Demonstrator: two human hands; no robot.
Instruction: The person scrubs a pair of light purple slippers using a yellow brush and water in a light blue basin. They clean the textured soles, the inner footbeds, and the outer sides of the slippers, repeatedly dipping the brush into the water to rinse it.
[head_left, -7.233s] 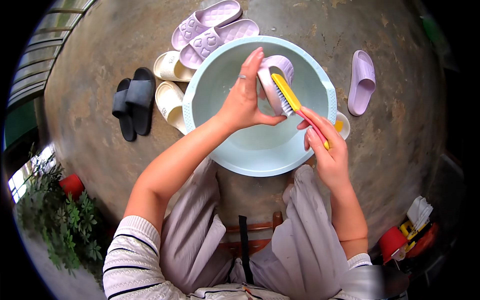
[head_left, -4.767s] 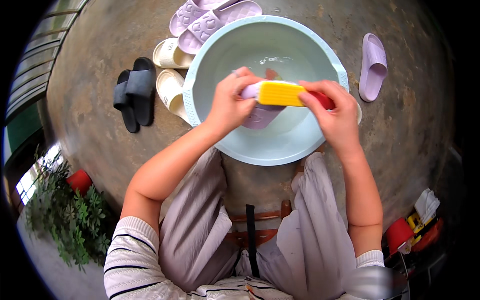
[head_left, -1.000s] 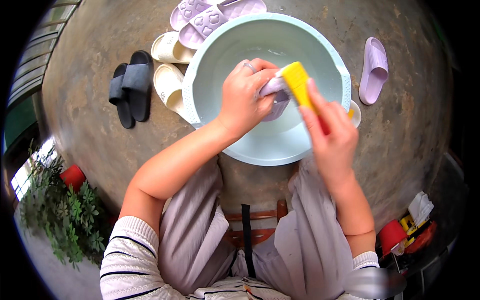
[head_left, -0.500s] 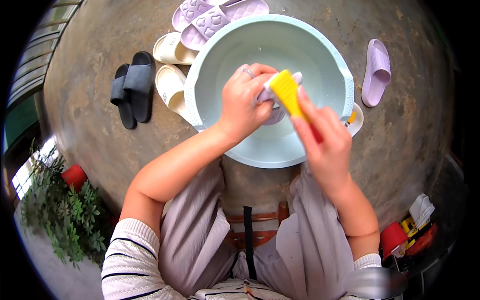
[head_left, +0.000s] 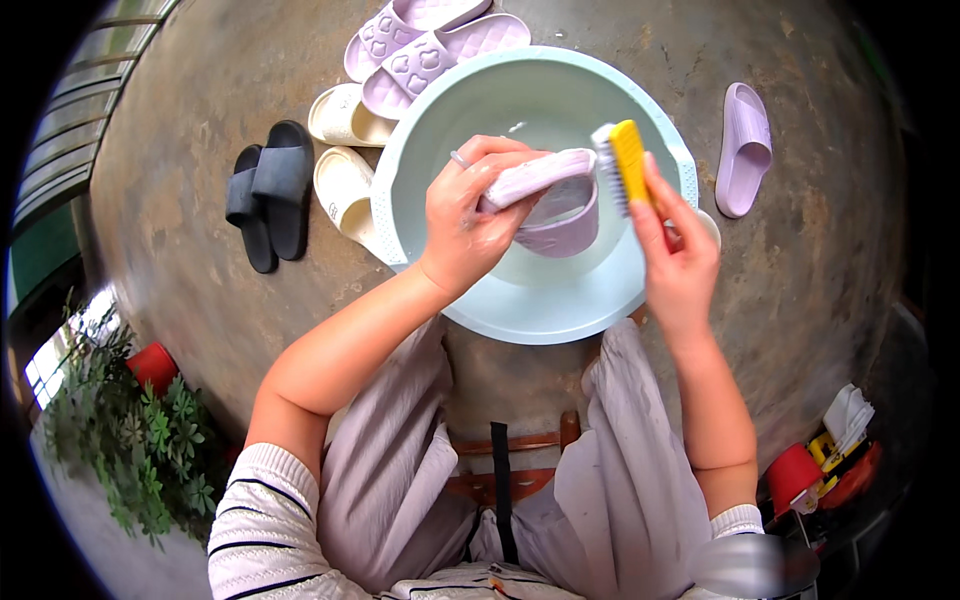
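Over a pale blue-green basin (head_left: 540, 310), my left hand (head_left: 472, 222) grips a lilac slide slipper (head_left: 560, 235) by its sole. The slipper is tipped on edge, its strap facing the right side. Wet suds cling to my fingers and to the sole. My right hand (head_left: 682, 245) pinches a yellow scrubbing brush (head_left: 628, 162) with pale bristles pointing left toward the slipper. A small gap separates bristles and slipper. Shallow water appears to lie in the basin under both hands.
A single lilac slipper (head_left: 745, 150) lies right of the basin. To the left are a lilac pair (head_left: 420, 65), a cream pair (head_left: 345, 190) and a dark grey pair (head_left: 283, 185). A round white item (head_left: 711, 230) peeks out by the basin's right rim. A leafy plant (head_left: 140, 440) stands lower left.
My right hand has drawn the brush off the slipper, up and to the right. My left hand has turned the slipper so more of its sole edge and strap show.
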